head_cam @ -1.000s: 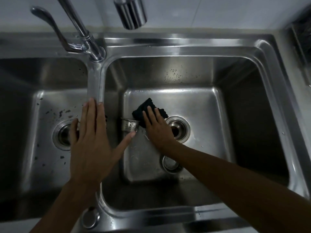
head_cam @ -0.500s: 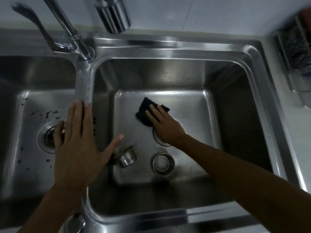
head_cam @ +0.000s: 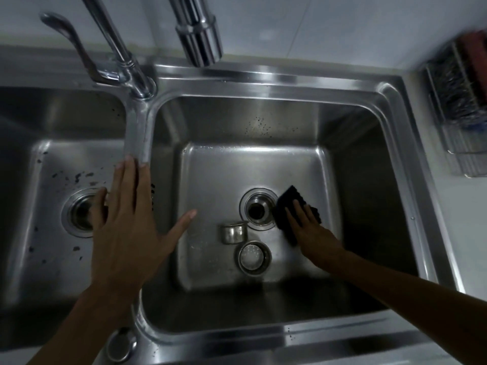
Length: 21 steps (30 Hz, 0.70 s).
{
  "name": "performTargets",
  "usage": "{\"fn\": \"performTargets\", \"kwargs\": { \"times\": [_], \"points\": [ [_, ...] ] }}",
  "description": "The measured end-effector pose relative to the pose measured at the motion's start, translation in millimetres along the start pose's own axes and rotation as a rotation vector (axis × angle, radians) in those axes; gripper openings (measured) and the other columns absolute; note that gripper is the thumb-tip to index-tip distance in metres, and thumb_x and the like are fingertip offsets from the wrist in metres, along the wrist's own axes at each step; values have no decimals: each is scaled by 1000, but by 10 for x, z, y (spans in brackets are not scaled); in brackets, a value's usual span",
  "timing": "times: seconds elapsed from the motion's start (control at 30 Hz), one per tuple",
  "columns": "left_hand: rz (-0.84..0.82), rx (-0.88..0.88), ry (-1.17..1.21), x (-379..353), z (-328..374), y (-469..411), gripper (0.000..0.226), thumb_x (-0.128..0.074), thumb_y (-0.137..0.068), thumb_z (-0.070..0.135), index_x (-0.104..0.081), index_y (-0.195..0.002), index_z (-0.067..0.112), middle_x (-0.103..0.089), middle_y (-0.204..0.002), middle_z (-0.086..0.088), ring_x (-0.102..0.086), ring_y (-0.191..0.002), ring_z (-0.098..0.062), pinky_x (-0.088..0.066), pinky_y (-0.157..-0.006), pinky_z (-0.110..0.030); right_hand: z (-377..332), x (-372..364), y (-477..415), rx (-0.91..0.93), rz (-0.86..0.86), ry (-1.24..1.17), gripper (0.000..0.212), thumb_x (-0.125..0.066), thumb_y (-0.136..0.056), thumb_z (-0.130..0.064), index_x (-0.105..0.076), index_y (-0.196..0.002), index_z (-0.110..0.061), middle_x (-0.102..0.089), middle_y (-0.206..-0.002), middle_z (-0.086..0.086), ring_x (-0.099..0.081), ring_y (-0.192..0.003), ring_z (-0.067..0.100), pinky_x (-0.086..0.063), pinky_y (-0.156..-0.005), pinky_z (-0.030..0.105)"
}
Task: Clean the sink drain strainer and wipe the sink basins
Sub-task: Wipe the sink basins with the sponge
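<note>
While my right hand (head_cam: 307, 230) presses flat, fingers spread, on the dark cloth (head_cam: 290, 206) right of the open drain (head_cam: 257, 209), I should sweep overlapping strokes around the strainer (head_cam: 254, 256) nearby, left hand (head_cam: 129, 219) open, empty, bracing on the divider (head_cam: 138, 127).

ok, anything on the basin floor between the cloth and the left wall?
Yes. Left of the dark cloth under the right hand lie the open drain, a strainer basket on its side and another, upright.
</note>
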State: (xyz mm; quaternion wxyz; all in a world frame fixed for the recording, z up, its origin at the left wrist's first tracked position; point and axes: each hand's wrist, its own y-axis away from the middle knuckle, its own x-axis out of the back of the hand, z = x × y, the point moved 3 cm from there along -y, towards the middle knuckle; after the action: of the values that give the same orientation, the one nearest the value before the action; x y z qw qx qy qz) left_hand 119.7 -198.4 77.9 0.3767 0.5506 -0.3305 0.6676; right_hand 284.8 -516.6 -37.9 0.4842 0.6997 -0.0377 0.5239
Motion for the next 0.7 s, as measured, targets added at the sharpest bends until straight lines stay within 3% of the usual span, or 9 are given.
{"fn": "performTargets", "kwargs": {
  "times": [0.23, 0.47, 0.63, 0.7],
  "points": [
    [-12, 2, 22, -5, -5, -7, 111, -37, -89, 83, -5, -166, 11, -6, -174, -14, -7, -162, -27, -18, -125, -61, -561, 29, -115, 83, 49, -23, 87, -43, -96, 8, 10, -162, -15, 24, -167, 15, 11, -155, 44, -55, -88, 40],
    [-4, 9, 24, -28, -27, -15, 111, -32, -89, 87, -6, -167, 12, -5, -174, -13, -6, -162, -26, -17, -126, -61, -915, 135, -285, 171, 113, -75, 80, -47, -104, -4, 7, -162, -11, 18, -168, 17, 6, -156, 42, -53, -96, 46],
    [56, -4, 36, -91, -68, -7, 109, -35, -89, 86, -10, -167, 13, -6, -175, -10, -6, -162, -23, -17, -126, -59, -499, 172, -227, 277, 204, 40, 70, -39, -105, -5, 0, -163, -11, 12, -169, 15, 5, -157, 35, -51, -101, 36],
    [57, -8, 40, -103, -77, -6, 109, -34, -89, 86, -9, -167, 13, -6, -175, -10, -5, -162, -22, -17, -125, -59, -270, 98, -74, 270, 221, 76, 69, -37, -102, -3, -5, -162, -9, 8, -169, 16, 2, -157, 37, -55, -90, 34]
  ]
}}
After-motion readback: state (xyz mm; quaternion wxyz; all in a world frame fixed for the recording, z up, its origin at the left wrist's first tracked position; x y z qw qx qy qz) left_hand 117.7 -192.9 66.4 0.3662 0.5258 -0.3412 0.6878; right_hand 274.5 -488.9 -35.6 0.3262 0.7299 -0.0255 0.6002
